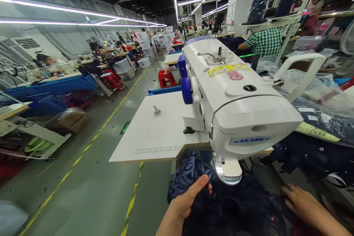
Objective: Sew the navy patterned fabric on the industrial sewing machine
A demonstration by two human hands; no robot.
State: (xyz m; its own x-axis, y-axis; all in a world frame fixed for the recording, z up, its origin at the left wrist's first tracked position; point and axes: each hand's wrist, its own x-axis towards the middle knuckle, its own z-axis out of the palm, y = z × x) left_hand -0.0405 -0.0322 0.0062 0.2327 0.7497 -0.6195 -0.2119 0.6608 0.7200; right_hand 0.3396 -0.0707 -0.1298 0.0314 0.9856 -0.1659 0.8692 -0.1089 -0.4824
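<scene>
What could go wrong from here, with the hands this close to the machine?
The left hand grips the dark cloth near the sewing machine, so it might stray too close to the needle area, which is hidden. The cloth is bunched, so a fold could get caught.

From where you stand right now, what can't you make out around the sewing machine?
All in the head view:
- Stitching point: hidden by the sewing machine.
- Dark fabric's near end: cut off by the bottom edge.
- Left hand: most fingers out of sight behind itself.
- Right hand: fingertips blurred in shadow.
- Yellow slip: print too small.
</scene>
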